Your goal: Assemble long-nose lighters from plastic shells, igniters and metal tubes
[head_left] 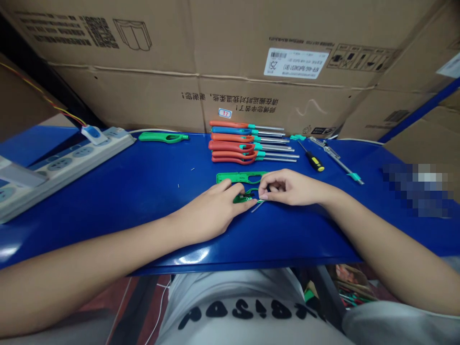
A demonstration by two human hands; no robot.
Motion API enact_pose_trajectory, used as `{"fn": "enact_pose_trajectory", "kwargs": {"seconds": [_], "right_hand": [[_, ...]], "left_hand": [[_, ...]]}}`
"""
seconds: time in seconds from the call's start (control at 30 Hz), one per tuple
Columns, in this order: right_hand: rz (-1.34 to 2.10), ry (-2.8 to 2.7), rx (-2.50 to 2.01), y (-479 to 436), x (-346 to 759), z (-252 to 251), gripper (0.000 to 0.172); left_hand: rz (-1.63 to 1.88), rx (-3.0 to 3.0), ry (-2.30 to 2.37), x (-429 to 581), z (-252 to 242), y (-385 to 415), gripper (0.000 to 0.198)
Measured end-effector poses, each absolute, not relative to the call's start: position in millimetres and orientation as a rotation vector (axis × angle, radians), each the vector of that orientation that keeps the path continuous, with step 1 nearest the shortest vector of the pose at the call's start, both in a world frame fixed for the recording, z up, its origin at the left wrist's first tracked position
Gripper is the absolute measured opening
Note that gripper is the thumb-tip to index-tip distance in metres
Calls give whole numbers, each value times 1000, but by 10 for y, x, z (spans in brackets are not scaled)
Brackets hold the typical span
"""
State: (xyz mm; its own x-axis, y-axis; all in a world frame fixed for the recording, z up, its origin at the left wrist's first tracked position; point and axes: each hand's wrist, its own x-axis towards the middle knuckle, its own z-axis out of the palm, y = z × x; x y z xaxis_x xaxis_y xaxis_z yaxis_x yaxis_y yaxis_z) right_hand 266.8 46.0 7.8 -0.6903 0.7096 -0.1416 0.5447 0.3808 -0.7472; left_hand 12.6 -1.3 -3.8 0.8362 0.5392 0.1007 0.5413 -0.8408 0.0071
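My left hand (215, 206) rests on the blue table, fingers curled over a green lighter shell half (243, 198) with black and pale parts inside it. Its fingers cover much of that shell. Opposite, my right hand (287, 188) is closed in a pinch at the shell's right end. A thin pale tube (257, 207) slants down to the left from those fingertips; whatever else they pinch is hidden. Just behind both hands lies a second green shell half (239, 178), its inner side up, with its right end behind my right hand.
Several finished-looking long lighters (233, 145) lie stacked behind. To their right are a screwdriver (314, 160) and a metal tube with a teal piece (345, 165). A green handle piece (161, 137) lies near the power strip (68, 165). Cardboard (151, 100) walls the back.
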Motion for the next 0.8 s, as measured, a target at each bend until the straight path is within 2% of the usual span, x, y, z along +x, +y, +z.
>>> {"fn": "enact_pose_trajectory", "kwargs": {"seconds": [0.23, 0.43, 0.63, 0.8], "right_hand": [[1065, -2454, -1202, 398, 2588, 110, 17], [1148, -2423, -1275, 430, 2608, 174, 19], [895, -2624, -1123, 499, 2653, 234, 19], [1016, -2653, -1031, 564, 2682, 230, 24]], "left_hand": [[-74, -2949, -865, 142, -8, -21, 52], [-102, -2972, -860, 142, 1, -8, 53], [-96, -2964, -825, 137, -10, -6, 54], [-123, -2957, -824, 133, -18, -3, 52]]}}
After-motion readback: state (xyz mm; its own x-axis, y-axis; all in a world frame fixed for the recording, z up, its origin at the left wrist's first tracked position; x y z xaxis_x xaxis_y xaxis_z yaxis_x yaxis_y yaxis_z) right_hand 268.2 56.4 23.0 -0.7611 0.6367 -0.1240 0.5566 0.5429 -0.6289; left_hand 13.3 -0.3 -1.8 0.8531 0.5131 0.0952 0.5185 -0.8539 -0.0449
